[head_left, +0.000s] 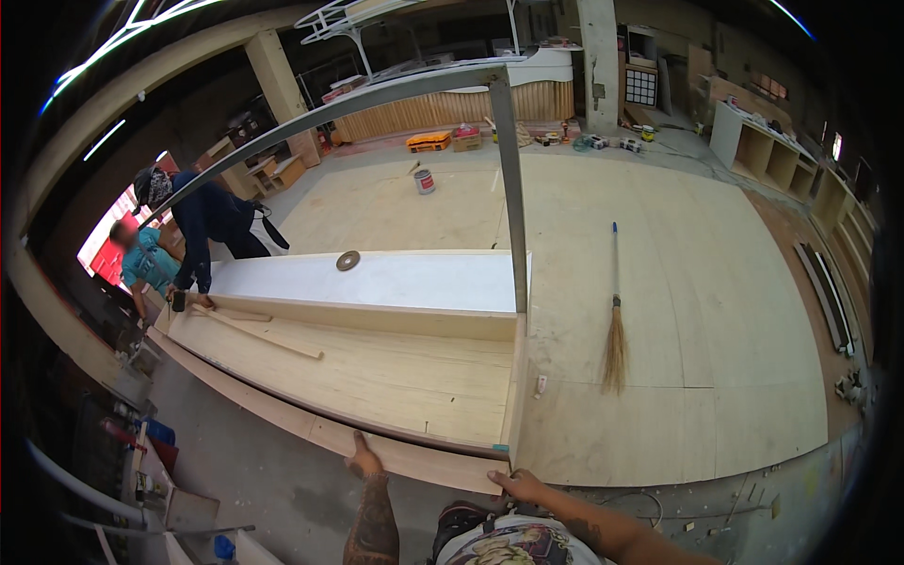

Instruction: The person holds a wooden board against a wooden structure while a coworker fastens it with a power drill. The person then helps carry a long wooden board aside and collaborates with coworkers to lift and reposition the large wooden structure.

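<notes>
Wooden board [282, 415], grasped by left hand [365, 459] at seven o'clock and right hand [521, 486] between five and six, probably wants even support — no twisting — beside the open case [519, 381].

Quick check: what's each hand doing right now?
Left hand: holding the long wooden board, thumb on top.
Right hand: holding the same board's end; fingers partly hidden.

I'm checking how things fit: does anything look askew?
Yes: the long edge board, held by the left hand and right hand, doesn't look flush; a dark gap shows between it and the wooden box.
</notes>
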`<state>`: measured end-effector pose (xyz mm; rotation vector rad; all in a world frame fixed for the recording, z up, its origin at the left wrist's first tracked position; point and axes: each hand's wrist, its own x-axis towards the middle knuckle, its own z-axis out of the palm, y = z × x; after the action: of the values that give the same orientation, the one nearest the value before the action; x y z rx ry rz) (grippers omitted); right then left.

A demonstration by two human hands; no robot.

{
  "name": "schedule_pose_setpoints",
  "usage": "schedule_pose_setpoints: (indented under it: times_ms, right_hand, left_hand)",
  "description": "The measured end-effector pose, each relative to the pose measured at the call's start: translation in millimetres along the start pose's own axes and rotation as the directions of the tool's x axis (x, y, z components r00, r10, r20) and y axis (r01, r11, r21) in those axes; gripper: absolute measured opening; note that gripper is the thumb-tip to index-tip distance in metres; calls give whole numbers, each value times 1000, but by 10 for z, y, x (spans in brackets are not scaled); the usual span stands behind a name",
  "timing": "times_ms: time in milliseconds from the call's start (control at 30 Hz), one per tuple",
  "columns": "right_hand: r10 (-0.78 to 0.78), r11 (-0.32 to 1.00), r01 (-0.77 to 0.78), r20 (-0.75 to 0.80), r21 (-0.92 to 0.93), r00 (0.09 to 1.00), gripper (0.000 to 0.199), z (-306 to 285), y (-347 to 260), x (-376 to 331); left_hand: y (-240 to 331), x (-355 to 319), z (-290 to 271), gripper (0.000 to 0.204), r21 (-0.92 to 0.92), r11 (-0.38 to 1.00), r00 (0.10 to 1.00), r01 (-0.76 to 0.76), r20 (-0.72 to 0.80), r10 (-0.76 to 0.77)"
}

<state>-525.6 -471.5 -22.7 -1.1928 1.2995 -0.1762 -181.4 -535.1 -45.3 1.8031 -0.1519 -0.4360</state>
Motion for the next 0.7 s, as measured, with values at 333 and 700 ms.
schedule_pose_setpoints:
  times_ms: [333,700]
  right_hand:
    - [-37,996,41,-58,74,998,82,12,60,8]
    - [-78,997,78,-113,-3,990,70,119,44,-1]
  left_hand:
    - [0,-38,38,81,46,999,998,-28,-62,31]
    - [231,-161,-85,117,288,952,994,102,-64,-87]
